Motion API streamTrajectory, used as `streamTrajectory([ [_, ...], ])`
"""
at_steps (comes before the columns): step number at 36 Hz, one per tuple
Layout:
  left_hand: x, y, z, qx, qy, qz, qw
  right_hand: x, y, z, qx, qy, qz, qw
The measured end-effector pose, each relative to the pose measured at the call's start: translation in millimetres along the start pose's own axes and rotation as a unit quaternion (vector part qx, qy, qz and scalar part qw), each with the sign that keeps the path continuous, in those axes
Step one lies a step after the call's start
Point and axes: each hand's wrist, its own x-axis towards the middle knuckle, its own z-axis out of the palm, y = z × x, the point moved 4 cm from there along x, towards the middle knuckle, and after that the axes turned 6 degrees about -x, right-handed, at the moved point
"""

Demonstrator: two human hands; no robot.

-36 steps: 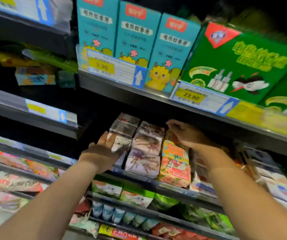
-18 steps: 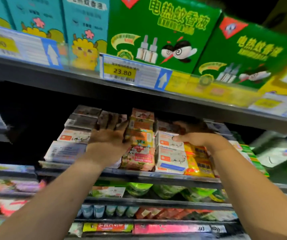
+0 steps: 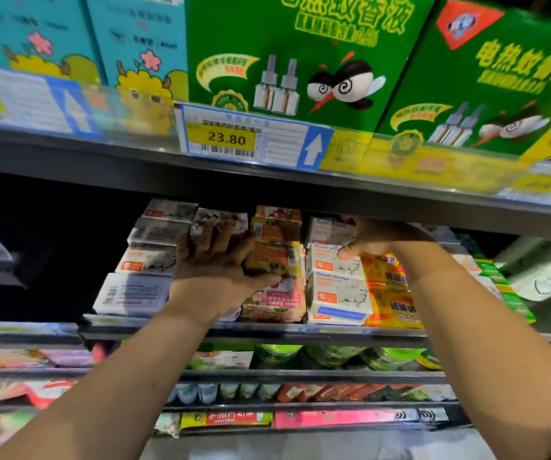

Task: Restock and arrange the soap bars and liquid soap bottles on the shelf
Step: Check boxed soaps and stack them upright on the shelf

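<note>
Stacks of boxed soap bars fill the middle shelf point(image 3: 334, 331). My left hand point(image 3: 221, 270) lies over a stack of grey-patterned boxes and its thumb and fingers clasp the orange-green soap box point(image 3: 272, 257) in the neighbouring stack. My right hand point(image 3: 375, 235) grips the top white Goat Soap box point(image 3: 329, 230) of the white stack point(image 3: 337, 293), thumb at its front. Yellow soap packs point(image 3: 392, 293) stand right of that stack. Grey-white boxes point(image 3: 154, 247) are stacked at the left. No liquid soap bottles are visible.
The upper shelf point(image 3: 267, 180) hangs low over both hands, carrying green mosquito-liquid boxes point(image 3: 300, 54), teal boxes point(image 3: 134, 44) and a 23.80 price tag point(image 3: 231, 139). Lower shelves point(image 3: 300, 376) hold assorted packets. Green packs point(image 3: 500, 287) sit to the right.
The view has drawn closer to the soap stacks. My left hand has shifted right onto the orange-green box, and my right hand has risen to the top white box.
</note>
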Motion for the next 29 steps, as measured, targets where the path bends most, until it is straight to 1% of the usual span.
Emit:
streamTrajectory([
  [1, 0, 0, 0, -0.001, 0.01, 0.001, 1.0, 13, 13, 4, 0.025, 0.02, -0.012, 0.999],
  [2, 0, 1, -1, 0.002, 0.008, 0.0, 1.0, 23, 31, 7, 0.035, 0.032, 0.011, 0.999],
  [3, 0, 1, 0, 0.004, 0.006, 0.001, 1.0, 5, 13, 4, 0.043, 0.029, 0.025, 0.998],
  [5, -1, 1, 1, -0.006, 0.009, 0.001, 1.0, -11, 5, 5, 0.057, 0.05, 0.027, 0.997],
  [6, -1, 1, 2, -0.015, 0.008, 0.001, 1.0, -16, 2, 4, 0.081, 0.065, 0.032, 0.994],
  [7, -1, 0, 2, -0.021, 0.005, -0.001, 1.0, -16, 6, 4, 0.098, 0.092, 0.052, 0.99],
  [10, 1, 0, 3, -0.025, -0.005, -0.004, 1.0, -28, 15, 14, 0.168, 0.178, 0.076, 0.967],
  [12, 1, 0, 3, -0.015, -0.008, -0.002, 1.0, -35, 21, 17, 0.174, 0.254, 0.077, 0.948],
  [14, -3, 1, 1, -0.013, -0.01, 0.001, 1.0, -55, 12, 18, 0.211, 0.312, 0.05, 0.925],
  [16, -6, 2, -2, -0.01, 0.01, 0.012, 1.0, -79, -7, 22, 0.27, 0.318, -0.006, 0.909],
  [17, -8, 2, -3, -0.009, 0.019, 0.015, 1.0, -89, -11, 28, 0.308, 0.315, -0.021, 0.897],
  [19, -8, 2, -2, -0.021, 0.012, 0.012, 1.0, -105, -17, 42, 0.406, 0.3, -0.041, 0.862],
  [23, -7, 3, -4, -0.042, -0.022, 0.002, 0.999, -133, -26, 75, 0.502, 0.286, -0.022, 0.816],
  [26, -2, -1, -1, -0.047, -0.037, -0.006, 0.998, -154, -30, 96, 0.578, 0.287, 0.003, 0.764],
  [29, 0, -1, -5, -0.054, -0.017, -0.01, 0.998, -175, -32, 113, 0.629, 0.284, 0.027, 0.723],
])
